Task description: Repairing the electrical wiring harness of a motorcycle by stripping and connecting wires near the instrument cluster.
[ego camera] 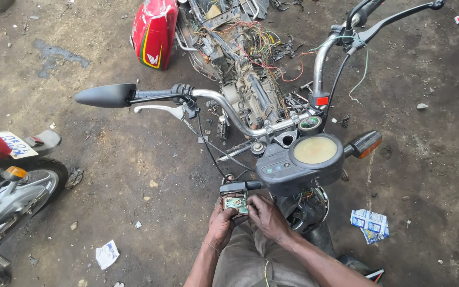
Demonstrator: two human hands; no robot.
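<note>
Two hands [248, 218] on circuit board [236, 204] | instrument cluster [301, 165] above

red tank [154, 32] | yellow-green stripe | grey dash [293, 167] | amber dial [315, 150]

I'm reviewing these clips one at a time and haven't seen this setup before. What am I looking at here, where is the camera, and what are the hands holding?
There is one picture, taken by a camera worn on the person's head, looking down. No robot is involved: the left hand and right hand are the person's own. Together they hold a small green circuit board with thin wires, just below a motorcycle's instrument cluster. The bike is stripped: its chrome handlebar and side mirror remain, with loose wiring exposed on the frame. A red fuel tank lies on the dirt ground. Another motorcycle stands at the left, and paper scraps lie about.
</note>
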